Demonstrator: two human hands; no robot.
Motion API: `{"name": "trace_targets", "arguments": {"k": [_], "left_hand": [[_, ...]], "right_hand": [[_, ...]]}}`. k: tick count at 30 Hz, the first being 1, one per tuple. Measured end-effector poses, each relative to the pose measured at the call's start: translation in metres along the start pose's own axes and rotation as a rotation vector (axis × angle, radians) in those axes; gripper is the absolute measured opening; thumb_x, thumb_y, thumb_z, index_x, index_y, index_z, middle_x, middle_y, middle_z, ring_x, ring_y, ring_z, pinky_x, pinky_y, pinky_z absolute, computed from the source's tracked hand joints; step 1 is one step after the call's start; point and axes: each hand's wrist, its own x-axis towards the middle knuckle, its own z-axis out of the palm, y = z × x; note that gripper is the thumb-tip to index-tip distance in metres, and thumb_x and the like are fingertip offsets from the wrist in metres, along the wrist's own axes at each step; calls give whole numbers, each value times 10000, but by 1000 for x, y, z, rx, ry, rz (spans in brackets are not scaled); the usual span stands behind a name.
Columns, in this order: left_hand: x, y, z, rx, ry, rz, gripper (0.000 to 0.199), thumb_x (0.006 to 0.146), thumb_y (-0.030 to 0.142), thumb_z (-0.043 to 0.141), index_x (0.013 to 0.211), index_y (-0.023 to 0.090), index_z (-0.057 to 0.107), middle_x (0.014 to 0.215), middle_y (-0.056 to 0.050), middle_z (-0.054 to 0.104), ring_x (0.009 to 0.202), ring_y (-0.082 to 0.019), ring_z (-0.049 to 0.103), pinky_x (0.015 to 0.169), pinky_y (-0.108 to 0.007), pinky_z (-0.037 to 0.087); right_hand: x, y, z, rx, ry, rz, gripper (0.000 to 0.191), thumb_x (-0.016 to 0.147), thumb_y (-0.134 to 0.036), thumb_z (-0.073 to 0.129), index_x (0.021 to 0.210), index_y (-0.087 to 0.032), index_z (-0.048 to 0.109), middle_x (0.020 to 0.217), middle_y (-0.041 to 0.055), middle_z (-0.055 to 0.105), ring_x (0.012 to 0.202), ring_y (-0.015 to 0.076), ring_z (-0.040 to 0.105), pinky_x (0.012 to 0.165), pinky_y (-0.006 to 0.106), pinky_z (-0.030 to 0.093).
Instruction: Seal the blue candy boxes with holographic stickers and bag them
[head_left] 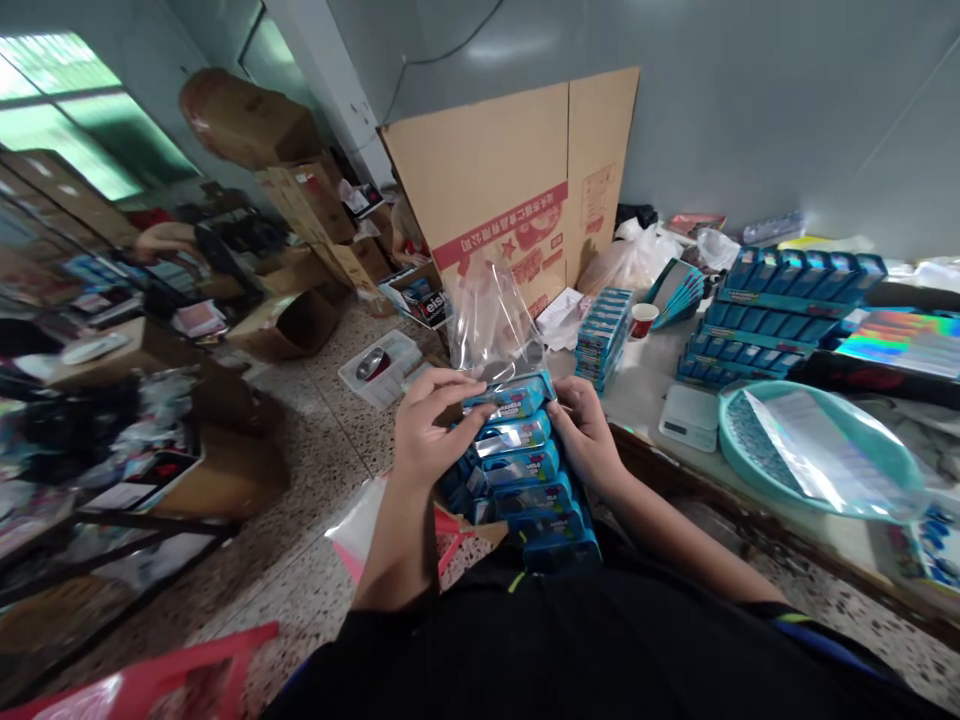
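Close to my body, a blue display box [540,500] holds a row of several small blue packs [520,469], printed with lettering that ends in "MELO". At its far end a clear plastic bag [487,325] stands up, its film reaching over the front packs. My left hand [439,425] grips the left side of that far end, with the thumb lying across the front pack. On the opposite side my right hand [585,430] has its thumb and fingers closed on the box's edge. How much of the box the film covers is hard to make out.
To the right is a table with stacked blue display boxes [780,310], a teal basin [817,450], a small white scale [688,417] and a paper cup [643,320]. A large carton [517,180] stands ahead. A red stool [172,675] is at lower left; another person works farther back.
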Motion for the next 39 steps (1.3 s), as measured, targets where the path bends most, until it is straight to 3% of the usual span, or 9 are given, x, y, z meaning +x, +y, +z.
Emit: {"name": "trace_targets", "arguments": {"k": [6, 12, 15, 22, 26, 33, 39], "left_hand": [[4, 8, 16, 127, 27, 40, 161, 920, 269, 723, 1080, 280, 741, 1120, -32, 692, 1004, -185, 704, 851, -360, 616], [7, 14, 24, 82, -63, 36, 297, 891, 280, 755, 1176, 277, 671, 1204, -41, 680, 1101, -209, 669, 965, -426, 578], [6, 15, 26, 81, -88, 54, 279, 896, 260, 753, 1163, 275, 672, 1256, -47, 654, 1124, -207, 667, 965, -417, 584], [-3, 5, 40, 206, 13, 223, 343, 893, 128, 737, 1194, 283, 684, 1177, -36, 668, 1092, -192, 678, 947, -373, 595], [4, 10, 47, 184, -23, 203, 301, 900, 178, 741, 1180, 277, 694, 1135, -36, 672, 1060, -195, 667, 933, -373, 584], [12, 13, 53, 224, -56, 145, 257, 917, 228, 738, 1173, 245, 714, 1137, -53, 667, 1045, -187, 661, 904, -345, 572], [13, 6, 61, 322, -50, 257, 243, 935, 135, 676, 1165, 211, 692, 1101, -71, 706, 1047, -208, 665, 933, -384, 571]], "right_hand": [[1, 0, -10, -36, 116, 42, 197, 956, -426, 632, 1001, -253, 548, 978, -7, 592, 877, 159, 576, 819, 287, 468], [5, -6, -17, -33, 184, 70, 305, 942, -512, 631, 882, -240, 507, 794, -29, 501, 734, 149, 473, 699, 271, 408], [2, -10, -19, -45, 207, 47, 299, 947, -510, 632, 891, -239, 516, 809, -24, 503, 752, 153, 475, 720, 278, 408], [4, -18, -26, -158, 222, -20, 279, 979, -485, 587, 875, -239, 506, 803, -19, 466, 737, 156, 439, 692, 280, 403], [15, -24, -32, -227, 201, -63, 309, 988, -484, 572, 834, -239, 465, 797, -17, 418, 729, 156, 404, 659, 273, 394], [21, -26, -32, -257, 172, -78, 226, 993, -440, 552, 934, -235, 478, 910, 1, 490, 851, 165, 484, 779, 289, 454], [18, -22, -33, -238, 162, -30, 224, 987, -423, 549, 933, -228, 452, 893, -11, 454, 806, 155, 459, 760, 299, 430]]}}
